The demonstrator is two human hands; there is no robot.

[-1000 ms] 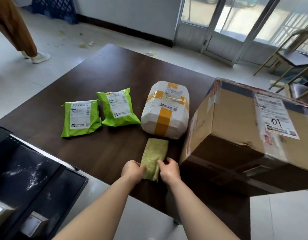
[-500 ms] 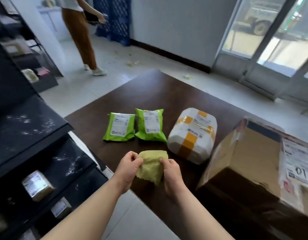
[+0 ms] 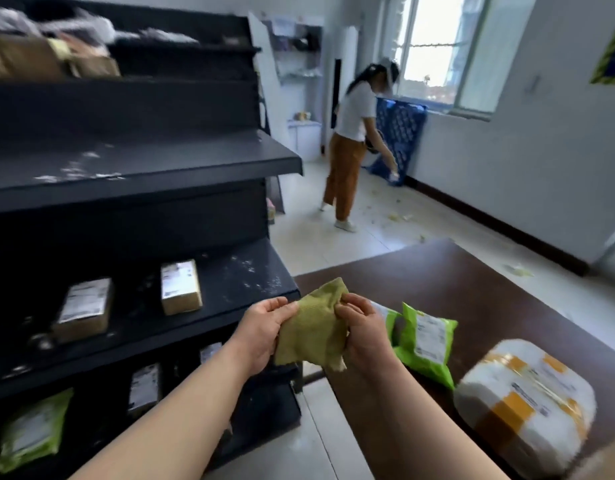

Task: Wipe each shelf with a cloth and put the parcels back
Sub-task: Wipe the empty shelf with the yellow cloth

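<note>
Both hands hold a yellow-green cloth (image 3: 313,327) in the air between the shelf unit and the table. My left hand (image 3: 264,327) grips its left edge and my right hand (image 3: 363,332) pinches its right edge. A black shelf unit (image 3: 153,168) fills the left; its middle shelf is bare and speckled with white dust. The shelf below (image 3: 254,275) carries two small brown boxes (image 3: 179,287) and is dusty at its right end. On the dark brown table (image 3: 472,289) lie green mailer bags (image 3: 425,337) and a white parcel with orange tape (image 3: 524,400).
The top shelf holds brown parcels (image 3: 56,60); the bottom shelf holds a green bag (image 3: 32,431) and small boxes. A person (image 3: 351,140) stands on the tiled floor by a blue pallet (image 3: 399,133) under the window. Scraps litter the floor.
Both hands lifted the cloth off the table and carried it left toward the shelf unit. The view swung left, so the shelves fill the frame and the large cardboard box has left it.
</note>
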